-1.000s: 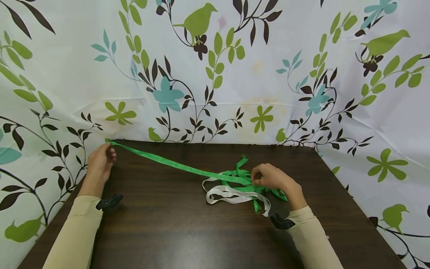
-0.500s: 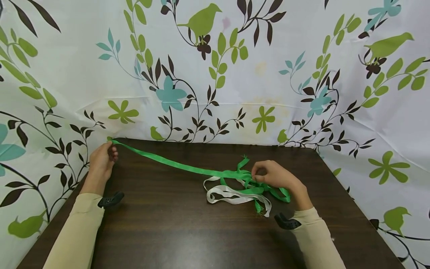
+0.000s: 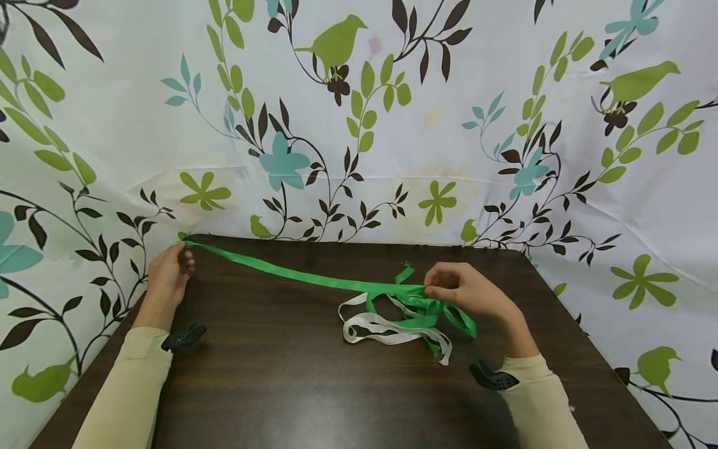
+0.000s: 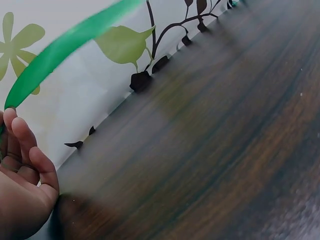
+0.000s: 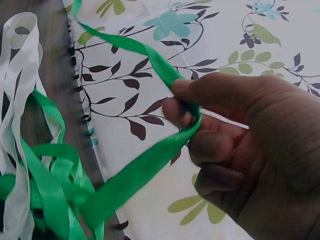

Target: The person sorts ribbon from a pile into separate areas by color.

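So, both hands are pinching the same green ribbon (image 3: pixel 291 274): the left hand (image 3: pixel 170 274) is gripping it near the table's (image 3: pixel 269 374) far-left corner, and the right hand (image 3: pixel 471 288) is holding it between thumb and fingertip. It's stretching between them with a slight sag, while more green loops are lying tangled with white ribbon (image 5: pixel 18 112) just below the right hand.

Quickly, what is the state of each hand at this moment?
Left hand: closed, pinching the green ribbon.
Right hand: closed, pinching the same ribbon between thumb and finger.
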Available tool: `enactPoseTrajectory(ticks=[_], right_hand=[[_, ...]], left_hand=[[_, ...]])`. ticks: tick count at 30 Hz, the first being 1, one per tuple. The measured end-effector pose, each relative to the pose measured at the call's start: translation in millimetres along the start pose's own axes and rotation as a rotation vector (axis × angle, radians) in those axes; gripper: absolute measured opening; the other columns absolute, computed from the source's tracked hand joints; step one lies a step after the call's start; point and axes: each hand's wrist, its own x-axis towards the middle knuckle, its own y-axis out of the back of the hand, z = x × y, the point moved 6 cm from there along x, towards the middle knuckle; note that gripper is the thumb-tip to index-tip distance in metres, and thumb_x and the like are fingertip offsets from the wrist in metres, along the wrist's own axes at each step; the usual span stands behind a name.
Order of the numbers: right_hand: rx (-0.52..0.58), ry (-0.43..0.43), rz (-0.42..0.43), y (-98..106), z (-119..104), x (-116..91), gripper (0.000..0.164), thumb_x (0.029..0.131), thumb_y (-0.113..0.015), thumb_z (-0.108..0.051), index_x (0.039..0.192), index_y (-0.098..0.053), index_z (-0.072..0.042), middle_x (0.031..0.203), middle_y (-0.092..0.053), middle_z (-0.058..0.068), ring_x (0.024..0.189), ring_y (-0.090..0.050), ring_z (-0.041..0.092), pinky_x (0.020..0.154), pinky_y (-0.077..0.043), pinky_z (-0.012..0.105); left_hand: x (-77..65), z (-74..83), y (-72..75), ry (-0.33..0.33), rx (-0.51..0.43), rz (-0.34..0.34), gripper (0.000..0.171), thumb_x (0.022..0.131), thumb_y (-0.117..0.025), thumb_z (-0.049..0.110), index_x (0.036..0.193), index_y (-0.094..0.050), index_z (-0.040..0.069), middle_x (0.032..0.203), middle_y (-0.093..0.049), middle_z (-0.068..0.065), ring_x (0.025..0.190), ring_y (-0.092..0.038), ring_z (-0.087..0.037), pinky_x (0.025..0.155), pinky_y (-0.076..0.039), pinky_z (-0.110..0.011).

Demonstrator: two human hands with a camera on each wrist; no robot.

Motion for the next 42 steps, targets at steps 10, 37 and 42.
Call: enactPoseTrajectory(ticks=[10,37,42], right_hand=[[-0.020,-0.011,0.031,32.6,13.3,-30.6,0.009,0.098,-0.072,-0.018,0.105,-0.070,-0.013,0.094,-0.072,0.009,0.080,-0.069,0.027,0.071,-0.056,0.041],[-0.132,-0.127,0.090,91.0,23.9,-81.5,0.017,0.096,-0.075,-0.018,0.112,-0.070,-0.013,0.091,-0.071,0.012,0.070,-0.063,0.019,0.059,-0.049,0.035],[-0.148,-0.129,0.091,95.2,27.5,-92.2,0.013,0.096,-0.074,-0.017,0.109,-0.072,-0.013,0.089,-0.071,0.011,0.067,-0.060,0.017,0.058,-0.048,0.034]], left_hand=[[-2.0,-2.6,4.2,0.008,0.030,0.027,0.012,0.103,-0.063,0.016,0.097,-0.062,0.005,0.073,-0.063,-0.003,0.061,-0.058,-0.012,0.054,-0.048,-0.025],[-2.6,34.4,15.0,-0.030,-0.107,0.044,0.013,0.102,-0.064,0.017,0.100,-0.060,0.005,0.076,-0.061,-0.005,0.064,-0.057,-0.016,0.055,-0.048,-0.027],[0.8,34.3,14.0,-0.019,-0.112,0.029,0.013,0.102,-0.064,0.017,0.099,-0.061,0.005,0.077,-0.061,-0.005,0.065,-0.057,-0.016,0.056,-0.048,-0.027]])
